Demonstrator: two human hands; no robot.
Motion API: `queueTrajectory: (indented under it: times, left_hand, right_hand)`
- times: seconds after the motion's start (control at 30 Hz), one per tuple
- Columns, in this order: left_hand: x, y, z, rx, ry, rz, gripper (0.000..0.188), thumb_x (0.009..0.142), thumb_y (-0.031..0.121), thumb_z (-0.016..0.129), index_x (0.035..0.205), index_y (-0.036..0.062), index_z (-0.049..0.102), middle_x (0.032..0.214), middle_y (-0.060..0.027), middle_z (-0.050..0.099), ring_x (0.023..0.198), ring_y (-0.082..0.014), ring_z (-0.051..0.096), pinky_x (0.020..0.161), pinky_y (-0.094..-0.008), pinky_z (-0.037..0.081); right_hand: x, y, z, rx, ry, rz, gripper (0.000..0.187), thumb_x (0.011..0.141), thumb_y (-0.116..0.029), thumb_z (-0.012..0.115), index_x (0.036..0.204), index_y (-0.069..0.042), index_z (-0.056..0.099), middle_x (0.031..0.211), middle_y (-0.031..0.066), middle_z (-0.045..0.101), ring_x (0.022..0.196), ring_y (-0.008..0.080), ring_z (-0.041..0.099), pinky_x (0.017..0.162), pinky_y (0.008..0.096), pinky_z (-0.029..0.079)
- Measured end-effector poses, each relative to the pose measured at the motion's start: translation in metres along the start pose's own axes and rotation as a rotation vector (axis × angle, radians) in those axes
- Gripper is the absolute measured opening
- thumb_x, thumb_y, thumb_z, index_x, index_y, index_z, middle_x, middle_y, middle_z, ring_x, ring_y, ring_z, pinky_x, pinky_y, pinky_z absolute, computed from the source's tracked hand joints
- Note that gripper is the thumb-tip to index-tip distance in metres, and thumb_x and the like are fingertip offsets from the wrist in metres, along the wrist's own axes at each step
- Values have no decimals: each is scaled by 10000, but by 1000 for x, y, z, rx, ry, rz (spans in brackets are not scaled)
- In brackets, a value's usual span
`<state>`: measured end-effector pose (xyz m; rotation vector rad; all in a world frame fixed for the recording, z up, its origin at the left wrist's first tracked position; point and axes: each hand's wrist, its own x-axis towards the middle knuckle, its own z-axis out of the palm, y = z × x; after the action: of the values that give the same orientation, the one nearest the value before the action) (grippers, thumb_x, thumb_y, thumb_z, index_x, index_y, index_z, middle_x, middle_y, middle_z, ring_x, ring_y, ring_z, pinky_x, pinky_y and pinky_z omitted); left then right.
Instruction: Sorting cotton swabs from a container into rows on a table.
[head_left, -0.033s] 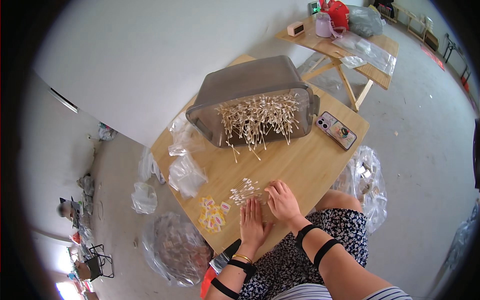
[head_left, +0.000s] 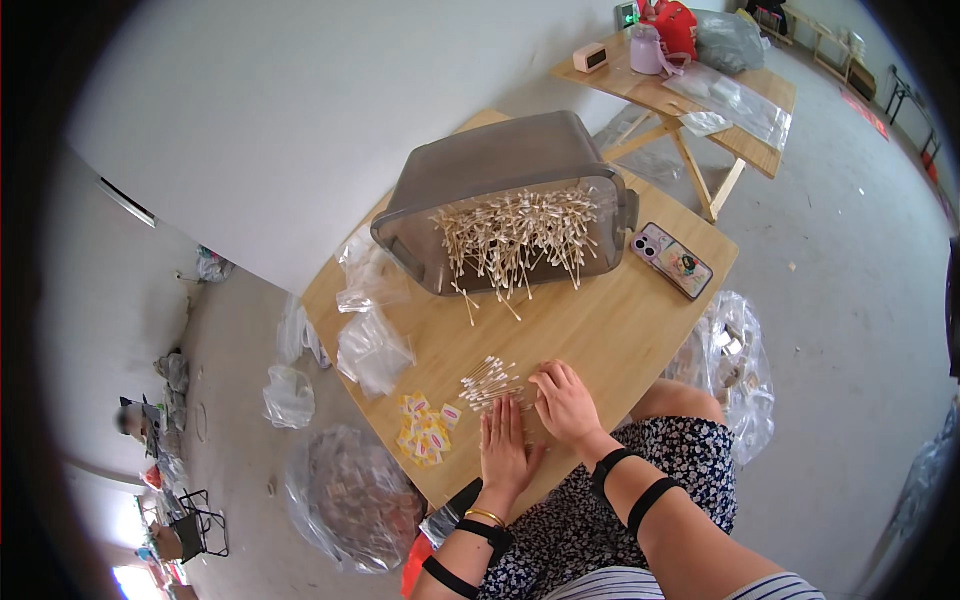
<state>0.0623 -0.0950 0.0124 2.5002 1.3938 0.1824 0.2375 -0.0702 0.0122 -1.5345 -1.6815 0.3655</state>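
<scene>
A small pile of cotton swabs lies on the wooden table near its front edge. My left hand rests flat, fingers stretched out, with its fingertips at the near side of these swabs. Just to the right, my right hand has its fingers bent and drawn together against the tabletop; what they hold, if anything, is hidden. Small yellow-and-white paper labels lie in a heap left of my left hand. Beyond, a grey translucent plastic bin lies on its side, its opening toward me, with many loose cotton swabs inside.
Clear plastic bags lie along the table's left side. A phone in a decorated case is at the right. Large filled plastic bags stand on the floor. A second table at the back holds a lilac bottle and a small clock.
</scene>
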Motion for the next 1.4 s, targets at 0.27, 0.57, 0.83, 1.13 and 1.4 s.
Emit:
queueTrajectory:
  times: [0.27,0.57,0.83,1.13,1.4]
  left_hand:
    - [-10,1,3,33,25,9,825,952,446,538,1544,-53,252,1609,-235,280,1527,-362,207,1242,-551,81]
    - [22,-7,-20,-5,178,-15,863,998,490,470,1578,-53,132,1656,-237,140,1548,-371,106,1247,-532,58]
    - [63,-44,-8,179,78,-82,919,998,589,414,1568,-75,134,1651,-245,153,1551,-354,97,1253,-520,45]
    - [72,-49,-17,219,26,-70,884,1007,534,446,1570,-69,129,1641,-250,177,1537,-362,155,1245,-542,48]
    - [53,-45,-27,154,31,9,833,1010,501,458,1586,-15,147,1640,-208,222,1527,-346,198,1244,-550,53]
  right_hand:
    - [-2,-2,-1,-23,-16,16,269,855,-118,601,1108,-25,610,1195,161,574,1220,352,516,1081,426,417]
    - [-3,6,3,-35,-5,6,300,831,-128,609,1112,-25,595,1184,157,572,1222,343,517,1082,427,419]
    - [-1,-3,-2,-17,-28,22,308,837,-120,608,1129,-27,576,1199,151,557,1231,343,507,1086,423,412]
    - [0,-3,-4,-30,3,15,284,841,-116,608,1107,-23,580,1184,150,565,1227,344,512,1071,421,424]
    - [1,-5,-4,-28,-2,4,296,841,-113,611,1123,-28,588,1178,146,573,1212,335,519,1063,414,430]
